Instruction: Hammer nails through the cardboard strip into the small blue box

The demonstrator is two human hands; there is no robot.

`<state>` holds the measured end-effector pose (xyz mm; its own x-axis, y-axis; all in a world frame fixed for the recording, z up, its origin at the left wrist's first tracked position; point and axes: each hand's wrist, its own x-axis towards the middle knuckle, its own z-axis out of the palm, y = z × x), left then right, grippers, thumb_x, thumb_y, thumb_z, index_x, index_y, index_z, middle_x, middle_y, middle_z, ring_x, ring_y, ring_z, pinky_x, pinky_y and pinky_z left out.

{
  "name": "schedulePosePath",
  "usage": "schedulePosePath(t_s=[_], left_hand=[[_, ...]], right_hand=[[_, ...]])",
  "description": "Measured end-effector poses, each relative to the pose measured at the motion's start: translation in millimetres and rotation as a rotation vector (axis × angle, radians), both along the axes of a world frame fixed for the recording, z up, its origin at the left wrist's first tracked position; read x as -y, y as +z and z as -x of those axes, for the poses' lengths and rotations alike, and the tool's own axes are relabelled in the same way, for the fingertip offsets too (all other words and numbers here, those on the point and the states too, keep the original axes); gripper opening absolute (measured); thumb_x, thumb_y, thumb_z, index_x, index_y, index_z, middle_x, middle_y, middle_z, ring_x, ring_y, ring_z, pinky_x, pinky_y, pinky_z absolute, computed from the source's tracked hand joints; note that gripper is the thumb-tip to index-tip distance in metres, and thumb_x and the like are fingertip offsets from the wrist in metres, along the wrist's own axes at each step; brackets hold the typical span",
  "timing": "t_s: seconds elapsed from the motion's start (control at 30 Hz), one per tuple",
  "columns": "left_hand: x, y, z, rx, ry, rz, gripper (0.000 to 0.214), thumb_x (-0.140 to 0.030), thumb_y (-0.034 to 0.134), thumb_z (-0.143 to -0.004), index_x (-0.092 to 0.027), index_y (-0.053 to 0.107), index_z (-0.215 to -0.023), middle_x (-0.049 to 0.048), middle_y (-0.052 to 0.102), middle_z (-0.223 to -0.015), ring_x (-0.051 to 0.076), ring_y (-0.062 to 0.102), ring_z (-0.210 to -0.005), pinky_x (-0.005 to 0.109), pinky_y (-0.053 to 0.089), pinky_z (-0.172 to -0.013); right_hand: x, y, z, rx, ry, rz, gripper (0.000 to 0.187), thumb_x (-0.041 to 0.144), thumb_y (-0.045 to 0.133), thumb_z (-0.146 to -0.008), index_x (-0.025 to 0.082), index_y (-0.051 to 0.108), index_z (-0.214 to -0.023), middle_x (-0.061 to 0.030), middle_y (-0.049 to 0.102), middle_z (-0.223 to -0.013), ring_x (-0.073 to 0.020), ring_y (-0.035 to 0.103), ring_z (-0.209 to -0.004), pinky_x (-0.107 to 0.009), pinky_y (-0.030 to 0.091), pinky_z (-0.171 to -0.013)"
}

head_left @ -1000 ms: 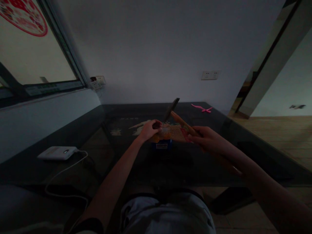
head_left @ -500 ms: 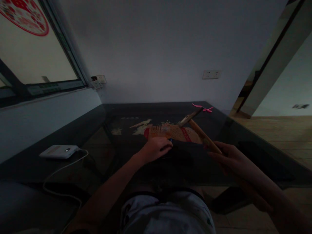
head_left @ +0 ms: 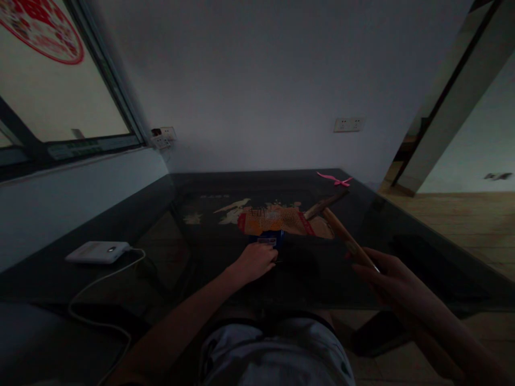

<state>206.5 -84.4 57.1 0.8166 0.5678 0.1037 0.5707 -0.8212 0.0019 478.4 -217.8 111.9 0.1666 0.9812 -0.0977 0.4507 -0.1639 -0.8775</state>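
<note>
An orange and red patterned piece (head_left: 281,220) lies on the dark glass table (head_left: 402,236), with several thin dark pins or nails standing near its left end. A small blue box (head_left: 266,239) sits just in front of it. My left hand (head_left: 254,261) rests on the table by the blue box, fingers curled at its near edge; what they pinch is hidden. My right hand (head_left: 392,276) grips the wooden handle of a hammer (head_left: 336,222), whose head lies low beside the piece's right end.
A white power bank (head_left: 96,252) with a white cable (head_left: 100,295) sits at the table's left. A pink ribbon (head_left: 336,179) lies at the far right corner. A window is on the left wall and a doorway opens to the right.
The hammer swung from raised over the piece to the right and down toward the table. My left hand drew back from the piece to the blue box near me.
</note>
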Motion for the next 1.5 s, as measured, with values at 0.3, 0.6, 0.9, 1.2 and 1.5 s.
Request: schedulePosePath(t_s=[0.3, 0.6, 0.9, 1.2, 1.5], left_hand=[[4, -7.7, -1, -0.024, 0.010, -0.081, 0.009, -0.016, 0.050, -0.082, -0.015, 0.059, -0.083, 0.0092, 0.065, -0.084, 0.019, 0.062, -0.081, 0.029, 0.046, -0.074], [13, 18.5, 9, 0.312, 0.039, 0.317, 0.013, -0.016, 0.054, -0.078, -0.018, 0.062, -0.088, 0.0029, 0.065, -0.085, 0.014, 0.060, -0.074, 0.021, 0.044, -0.066], [11, 18.1, 9, 0.722, 0.086, 0.712, 0.009, -0.023, 0.064, -0.073, -0.015, 0.066, -0.077, 0.0028, 0.067, -0.079, 0.014, 0.062, -0.074, 0.023, 0.048, -0.069], [11, 48.1, 18, 0.960, 0.093, 0.725, 0.022, -0.029, 0.068, -0.072, -0.016, 0.063, -0.090, 0.0044, 0.069, -0.084, 0.016, 0.066, -0.078, 0.028, 0.052, -0.076], [-58, 71.1, 7, 1.153, 0.104, 0.309, 0.023, -0.020, 0.060, -0.075, -0.014, 0.056, -0.097, 0.0040, 0.062, -0.086, 0.012, 0.064, -0.073, 0.023, 0.052, -0.070]], right_hand=[[2, -5.2, -1, -0.042, 0.040, 0.011, 0.042, 0.048, 0.058, -0.074, 0.019, 0.058, -0.105, 0.0051, 0.046, -0.054, -0.0106, 0.044, -0.042, -0.022, 0.036, -0.038], [2, -2.4, 1, -0.022, 0.030, -0.009, 0.042, 0.048, 0.060, -0.072, 0.019, 0.060, -0.102, 0.0033, 0.051, -0.058, -0.0114, 0.046, -0.043, -0.023, 0.038, -0.039], [-2, -9.5, 2, -0.016, 0.072, -0.005, 0.041, 0.049, 0.055, -0.076, 0.018, 0.058, -0.103, 0.0039, 0.048, -0.057, -0.0110, 0.046, -0.044, -0.023, 0.037, -0.038], [-2, -3.6, 8, -0.053, 0.054, -0.007, 0.042, 0.045, 0.059, -0.072, 0.017, 0.060, -0.102, 0.0038, 0.050, -0.058, -0.0108, 0.045, -0.045, -0.022, 0.038, -0.039], [-10, -5.7, 16, -0.085, 0.091, -0.047, 0.038, 0.043, 0.058, -0.076, 0.015, 0.058, -0.102, 0.0016, 0.053, -0.064, -0.0102, 0.048, -0.049, -0.020, 0.039, -0.041]])
